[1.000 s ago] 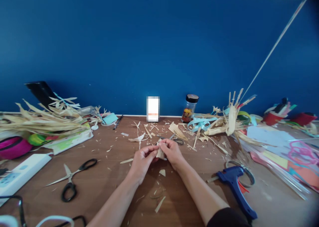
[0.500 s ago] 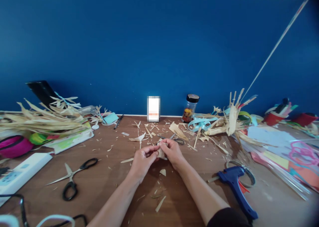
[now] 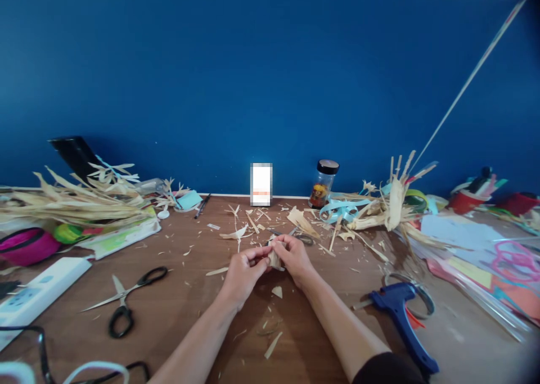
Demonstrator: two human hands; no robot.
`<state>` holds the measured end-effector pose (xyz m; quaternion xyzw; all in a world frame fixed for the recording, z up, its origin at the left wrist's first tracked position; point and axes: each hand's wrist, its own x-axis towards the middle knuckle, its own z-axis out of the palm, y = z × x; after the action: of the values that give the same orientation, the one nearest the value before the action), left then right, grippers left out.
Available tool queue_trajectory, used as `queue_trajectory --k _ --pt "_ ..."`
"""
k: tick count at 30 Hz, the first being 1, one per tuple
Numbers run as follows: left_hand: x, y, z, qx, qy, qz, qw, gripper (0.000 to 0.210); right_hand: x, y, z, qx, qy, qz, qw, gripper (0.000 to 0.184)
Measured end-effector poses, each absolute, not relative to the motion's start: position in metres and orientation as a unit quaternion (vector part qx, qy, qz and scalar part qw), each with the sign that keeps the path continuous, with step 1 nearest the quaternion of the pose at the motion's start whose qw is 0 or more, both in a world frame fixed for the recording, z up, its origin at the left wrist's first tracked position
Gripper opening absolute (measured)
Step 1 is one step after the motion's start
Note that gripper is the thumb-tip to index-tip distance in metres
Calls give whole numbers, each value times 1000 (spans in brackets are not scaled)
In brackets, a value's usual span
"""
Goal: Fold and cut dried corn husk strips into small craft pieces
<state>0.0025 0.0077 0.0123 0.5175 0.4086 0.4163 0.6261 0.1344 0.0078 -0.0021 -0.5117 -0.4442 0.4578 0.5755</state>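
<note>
A small pale piece of dried corn husk (image 3: pixel 275 259) is pinched between both hands, just above the middle of the table. My left hand (image 3: pixel 244 271) grips its left side with thumb and fingertips. On the other side my right hand (image 3: pixel 294 258) presses it between thumb and forefinger. The fingers cover much of the piece, so its full shape is hidden. Right behind the hands lies a second pair of scissors (image 3: pixel 304 239), partly covered. Husk scraps (image 3: pixel 302 222) are scattered beyond the fingers, and a small cut bit (image 3: pixel 277 292) lies below them.
Open black-handled scissors (image 3: pixel 122 299) and a white power strip (image 3: pixel 40 294) lie at left, below a husk pile (image 3: pixel 76 204). At right are a blue glue gun (image 3: pixel 399 308), a roll of tape (image 3: pixel 424 297) and coloured sheets (image 3: pixel 459 232). A black-lidded jar (image 3: pixel 323 184) stands by the blue partition.
The whole view has shifted very slightly. Both hands keep their hold on the husk piece, with hardly any visible movement of the fingers.
</note>
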Motion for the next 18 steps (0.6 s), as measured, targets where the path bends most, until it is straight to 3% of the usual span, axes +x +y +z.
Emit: queue_trajectory --k 6,10,15,18 --pt "7 -1 12 658 388 462 450 24 144 5 3 -482 -471 492 552 24" --pt "11 -6 11 674 377 472 425 24 146 0 10 -472 -483 494 547 27" --pt "1 3 18 634 414 511 406 26 143 6 6 -521 -484 407 573 33" --pt "-17 16 27 542 496 624 266 28 150 13 1 -573 -485 320 578 33"
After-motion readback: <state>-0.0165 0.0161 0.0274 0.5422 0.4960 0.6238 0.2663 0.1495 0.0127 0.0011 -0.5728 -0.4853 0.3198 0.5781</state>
